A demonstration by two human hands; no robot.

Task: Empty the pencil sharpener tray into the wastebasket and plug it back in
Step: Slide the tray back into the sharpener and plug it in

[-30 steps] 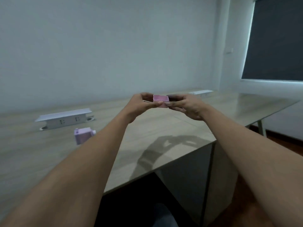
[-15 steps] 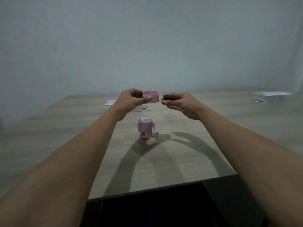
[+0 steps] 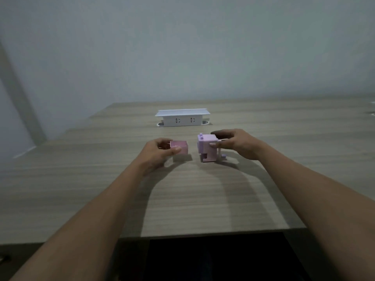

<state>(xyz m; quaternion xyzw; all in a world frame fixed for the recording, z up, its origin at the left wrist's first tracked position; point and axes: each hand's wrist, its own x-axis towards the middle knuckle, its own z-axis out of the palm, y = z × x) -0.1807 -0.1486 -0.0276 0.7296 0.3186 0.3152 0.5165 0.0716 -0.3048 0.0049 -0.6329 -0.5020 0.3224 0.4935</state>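
Left hand (image 3: 160, 152) pinches pink tray (image 3: 179, 149) just above desk (image 3: 203, 199); right hand (image 3: 235, 142) fingers clamp lilac sharpener (image 3: 207, 148) upright; tray sits just left of sharpener, apart; empty slot (image 3: 205, 157) low on its near face; insert rightward, I'd guess.

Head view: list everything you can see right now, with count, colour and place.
tray: one, pink, open side up, held just above the table left of the sharpener.
pencil sharpener: one, lilac, upright on the table at centre, its lower slot empty and facing the tray.
socket box: one, white, with a flipped-up lid, farther back on the table.
table: one, light wood grain, fills the lower view.
wall: pale grey, behind the table.
left hand: one, its grip closed on the tray.
right hand: one, its grip on the sharpener's top and side.
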